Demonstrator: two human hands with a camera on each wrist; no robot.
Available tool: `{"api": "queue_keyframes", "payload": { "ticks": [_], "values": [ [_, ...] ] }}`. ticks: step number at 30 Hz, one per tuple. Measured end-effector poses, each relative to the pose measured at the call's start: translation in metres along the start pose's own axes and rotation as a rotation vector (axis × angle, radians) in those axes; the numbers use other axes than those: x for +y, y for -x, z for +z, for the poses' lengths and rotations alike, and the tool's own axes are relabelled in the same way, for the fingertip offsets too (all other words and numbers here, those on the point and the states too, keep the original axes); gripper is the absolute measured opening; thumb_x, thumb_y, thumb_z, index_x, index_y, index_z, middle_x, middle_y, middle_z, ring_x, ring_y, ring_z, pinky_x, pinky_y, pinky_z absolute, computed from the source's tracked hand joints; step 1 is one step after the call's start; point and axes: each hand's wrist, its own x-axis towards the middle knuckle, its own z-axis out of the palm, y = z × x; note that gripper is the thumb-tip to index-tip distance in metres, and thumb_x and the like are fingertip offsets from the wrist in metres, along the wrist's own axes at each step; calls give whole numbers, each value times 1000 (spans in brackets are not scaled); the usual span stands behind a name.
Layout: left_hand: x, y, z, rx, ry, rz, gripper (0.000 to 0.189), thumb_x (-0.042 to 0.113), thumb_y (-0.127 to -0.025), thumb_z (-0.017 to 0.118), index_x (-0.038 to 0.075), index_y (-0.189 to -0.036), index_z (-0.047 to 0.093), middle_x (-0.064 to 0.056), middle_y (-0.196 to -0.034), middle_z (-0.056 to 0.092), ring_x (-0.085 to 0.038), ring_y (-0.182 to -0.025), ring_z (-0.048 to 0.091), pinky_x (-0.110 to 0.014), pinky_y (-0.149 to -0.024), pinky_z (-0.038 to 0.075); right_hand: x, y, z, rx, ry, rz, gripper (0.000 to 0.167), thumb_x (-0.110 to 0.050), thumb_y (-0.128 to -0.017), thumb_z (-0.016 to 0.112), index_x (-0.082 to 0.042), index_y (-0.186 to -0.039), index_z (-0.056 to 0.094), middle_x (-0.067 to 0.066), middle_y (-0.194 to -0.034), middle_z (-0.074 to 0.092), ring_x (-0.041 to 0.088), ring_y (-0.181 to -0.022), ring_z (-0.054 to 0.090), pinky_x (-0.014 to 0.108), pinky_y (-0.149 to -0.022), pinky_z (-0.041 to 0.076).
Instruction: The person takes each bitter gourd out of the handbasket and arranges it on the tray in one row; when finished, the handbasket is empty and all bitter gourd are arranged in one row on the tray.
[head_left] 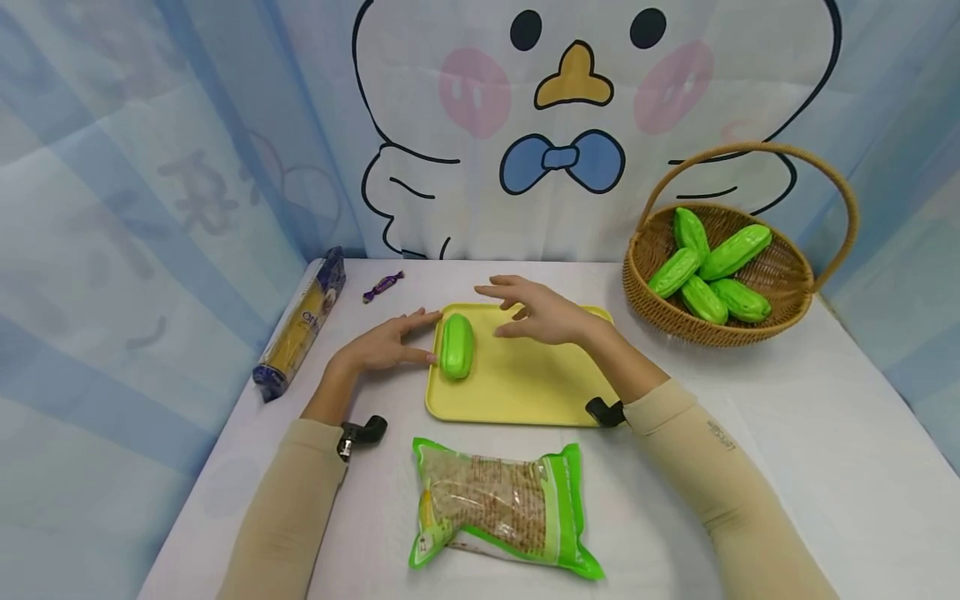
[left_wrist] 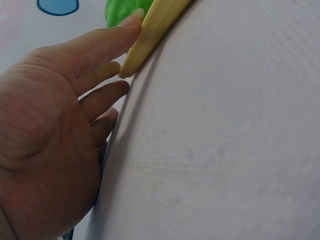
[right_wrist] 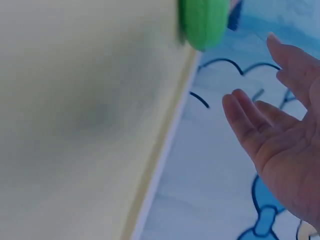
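Observation:
A green, cucumber-like vegetable (head_left: 457,347) lies lengthwise near the left edge of a yellow tray (head_left: 525,408). My left hand (head_left: 384,343) is at that edge, its fingers extended and the thumb tip right at the rim, close to the vegetable. In the left wrist view the thumb (left_wrist: 132,20) overlaps the tray's rim (left_wrist: 145,42). Above the tray's far side hovers my right hand (head_left: 543,310), fingers loosely bent and holding nothing. The right wrist view shows this hand (right_wrist: 285,135) apart from the vegetable (right_wrist: 204,22).
A wicker basket (head_left: 637,292) with several similar green vegetables stands at the back right. In front of the tray lies a green-edged clear food bag (head_left: 502,508). To the left are a long blue-and-yellow packet (head_left: 302,327) and a purple wrapped candy (head_left: 383,286). A printed curtain (head_left: 562,225) hangs behind.

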Motion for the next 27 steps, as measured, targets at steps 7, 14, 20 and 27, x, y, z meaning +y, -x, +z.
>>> {"api": "queue_keyframes", "payload": {
  "ticks": [7,14,20,27],
  "values": [
    [2,2,1,-1,0,24,89,48,-90,80,28,-164,34,-9,-175,15,-35,-163,4,-60,-132,2,-2,40,-39,221,-18,-58,69,-17,-100,72,-15,-162,40,14,-171,26,40,-139,52,58,-114,48],
    [4,2,1,1,6,17,90,47,-90,81,29,-164,34,-8,-176,15,-34,-163,3,-59,-132,2,2,79,-73,479,-37,-53,69,-11,-98,74,-25,-159,46,6,-166,39,32,-135,55,55,-113,49],
    [4,1,1,4,14,10,91,48,-89,82,29,-164,35,-8,-176,15,-34,-164,3,-59,-132,2,12,101,-93,598,-61,-4,64,-9,-99,71,-24,-157,49,3,-159,47,17,-129,55,23,-105,52],
    [2,1,1,2,10,26,91,48,-89,81,28,-164,34,-8,-175,16,-32,-164,5,-59,-132,2,29,117,-104,641,-31,108,61,-21,-102,70,-29,-158,48,4,-147,53,5,-122,55,27,-109,52]
  ]
}}
